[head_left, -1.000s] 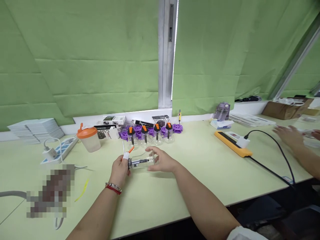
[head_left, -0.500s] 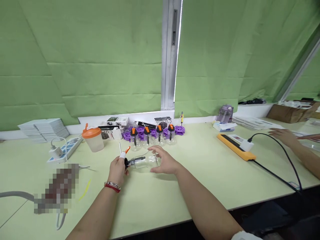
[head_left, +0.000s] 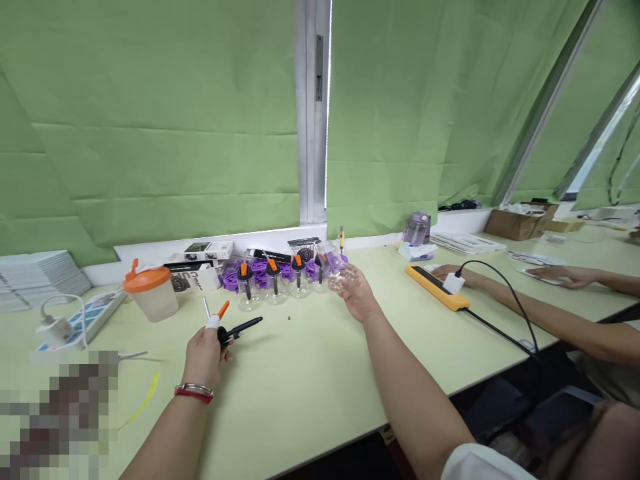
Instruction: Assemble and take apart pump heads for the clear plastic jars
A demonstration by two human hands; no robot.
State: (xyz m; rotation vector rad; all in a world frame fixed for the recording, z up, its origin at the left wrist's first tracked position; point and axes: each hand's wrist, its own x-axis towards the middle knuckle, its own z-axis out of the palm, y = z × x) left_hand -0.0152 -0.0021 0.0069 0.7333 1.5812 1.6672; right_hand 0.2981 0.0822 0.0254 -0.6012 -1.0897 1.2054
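Note:
My left hand (head_left: 203, 357), closed, holds a black bottle top (head_left: 240, 330) with an orange lever, a white part and a long black stem pointing right. No bottle is around the stem. Farther right, my right hand (head_left: 359, 297) has its fingers around a clear bottle (head_left: 341, 279) beside the right end of a row. Several clear bottles (head_left: 274, 292) with black and orange tops stand in that row. Purple plastic pieces (head_left: 231, 277) lie just behind them.
An orange-lidded cup (head_left: 150, 293), a white power strip (head_left: 100, 313) and stacked white boxes (head_left: 43, 280) lie left. A yellow-black power strip (head_left: 437, 288) with a charger is right, near another person's hand (head_left: 450, 272). A lilac bottle (head_left: 417, 228) stands behind.
The clear bottle has come off the black stem, and my right hand has carried it up and right to the row's end. My left hand kept the top. The view has turned right.

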